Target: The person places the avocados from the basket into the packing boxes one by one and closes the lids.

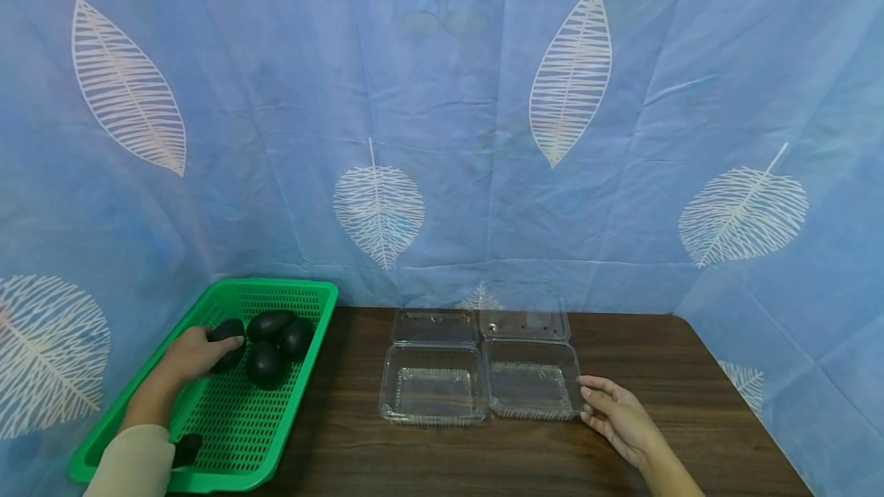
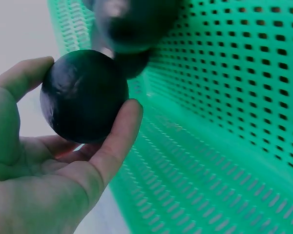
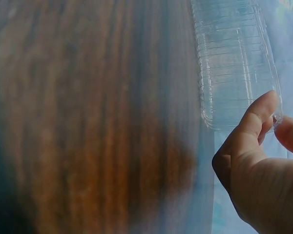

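My left hand [image 1: 193, 351] is over the green basket, gripping a dark avocado [image 1: 229, 345]. The left wrist view shows the thumb and fingers spread round the rounded end of this avocado [image 2: 85, 96]. Several more dark avocados [image 1: 267, 364] lie close together beside it in the basket. On the other side, my right hand [image 1: 621, 414] pinches the right rim of a clear plastic clamshell box [image 1: 532, 386]. In the right wrist view, thumb and fingers meet at a corner of that clear box [image 3: 234, 73].
The green perforated basket [image 1: 293, 420] stands at the table's left. A second clear box [image 1: 433, 397] sits left of the first; both have lids folded back toward the wall. Blue leaf-patterned cloth [image 1: 442, 98] hangs behind the brown wooden table [image 1: 387, 462].
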`<state>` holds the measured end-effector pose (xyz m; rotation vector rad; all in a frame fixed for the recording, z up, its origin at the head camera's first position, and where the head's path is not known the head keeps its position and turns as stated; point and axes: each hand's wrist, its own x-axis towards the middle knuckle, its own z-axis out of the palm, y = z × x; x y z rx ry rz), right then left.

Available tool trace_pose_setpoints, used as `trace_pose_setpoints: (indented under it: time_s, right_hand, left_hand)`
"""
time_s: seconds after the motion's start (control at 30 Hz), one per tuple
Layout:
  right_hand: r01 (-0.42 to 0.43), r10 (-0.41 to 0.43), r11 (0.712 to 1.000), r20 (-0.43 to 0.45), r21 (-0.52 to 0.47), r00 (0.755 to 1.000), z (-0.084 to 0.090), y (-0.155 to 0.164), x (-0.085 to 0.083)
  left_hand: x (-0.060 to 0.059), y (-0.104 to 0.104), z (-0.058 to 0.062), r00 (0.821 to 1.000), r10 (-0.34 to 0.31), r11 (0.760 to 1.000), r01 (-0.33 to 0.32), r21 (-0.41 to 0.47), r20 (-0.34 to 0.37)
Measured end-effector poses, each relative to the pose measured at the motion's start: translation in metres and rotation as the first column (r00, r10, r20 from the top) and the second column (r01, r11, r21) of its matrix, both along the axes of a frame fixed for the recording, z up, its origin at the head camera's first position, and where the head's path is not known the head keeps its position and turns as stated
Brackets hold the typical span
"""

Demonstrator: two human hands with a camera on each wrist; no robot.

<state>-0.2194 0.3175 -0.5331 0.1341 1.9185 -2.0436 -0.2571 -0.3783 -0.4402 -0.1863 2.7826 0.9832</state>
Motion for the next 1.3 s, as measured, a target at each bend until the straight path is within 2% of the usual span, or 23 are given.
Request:
trace_pose_setpoints:
  time_s: [0.23, 0.37, 0.53, 0.8, 1.03, 1.3]
  right_hand:
    - [0.007, -0.007, 1.0, 0.009, -0.015, 1.0, 0.001, 0.0, 0.001]
    - [0.007, -0.007, 1.0, 0.01, -0.02, 1.0, 0.001, 0.0, 0.001]
    - [0.003, -0.003, 1.0, 0.012, -0.024, 1.0, 0.0, 0.0, 0.001]
    - [0.006, -0.006, 1.0, 0.002, -0.025, 1.0, 0.0, 0.0, 0.001]
    - [-0.004, 0.004, 0.999, 0.001, -0.033, 1.0, -0.001, 0.001, 0.0]
    - [-0.006, 0.006, 1.0, -0.008, -0.023, 1.0, -0.004, 0.002, -0.002]
  left_hand:
    - [0.0, 0.016, 0.023, 0.995, -0.048, 0.991, 0.036, -0.132, -0.084]
    - [0.001, 0.03, 0.033, 0.991, -0.063, 0.986, 0.044, -0.16, -0.117]
    - [0.001, 0.045, 0.041, 0.989, -0.069, 0.987, 0.048, -0.154, -0.133]
    - [-0.003, 0.064, 0.043, 0.981, -0.081, 0.989, 0.057, -0.14, -0.174]
    - [-0.001, 0.084, 0.045, 0.981, -0.026, 0.996, 0.01, -0.085, -0.193]
    - [-0.001, 0.108, 0.055, 0.983, -0.039, 0.999, 0.044, 0.022, -0.177]
